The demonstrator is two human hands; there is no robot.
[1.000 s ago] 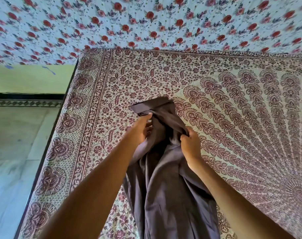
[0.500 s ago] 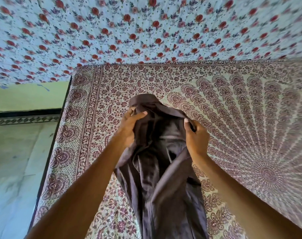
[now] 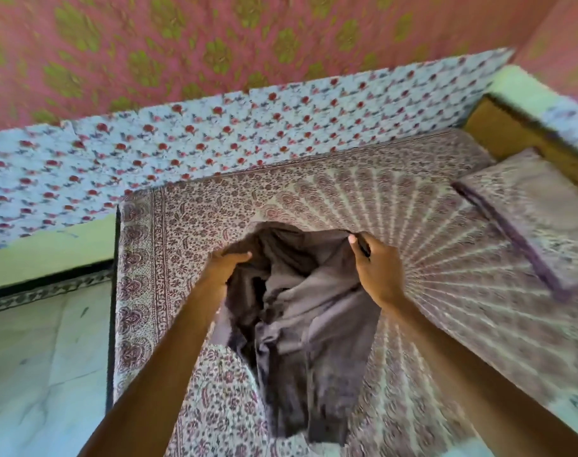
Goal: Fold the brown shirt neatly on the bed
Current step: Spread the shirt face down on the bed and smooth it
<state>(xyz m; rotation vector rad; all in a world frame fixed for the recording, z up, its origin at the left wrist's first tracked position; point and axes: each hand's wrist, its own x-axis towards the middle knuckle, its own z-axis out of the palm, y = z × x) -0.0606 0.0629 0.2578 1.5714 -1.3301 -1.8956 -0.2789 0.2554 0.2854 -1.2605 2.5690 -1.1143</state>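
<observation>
Head view, frame somewhat blurred.

- Both forearms reach forward from the bottom edge, over the bed [image 3: 452, 291].
- Left hand [image 3: 229, 262]: fingers curled over the upper left edge of the brown shirt [image 3: 309, 311], gripping it.
- Right hand [image 3: 376, 270]: thumb on top, fingers curled under, pinching the shirt's upper right edge.
- The two hands are apart, with the top edge of the shirt stretched between them.
- The shirt hangs from both hands above the patterned bedspread, near the bed's left side. It is bunched and deeply creased, grey-brown, its lower part trailing down between the arms.
- A pillow [image 3: 531, 209] in matching print lies at the right.
- A floral cloth panel [image 3: 215, 136] stands along the bed's far edge.
</observation>
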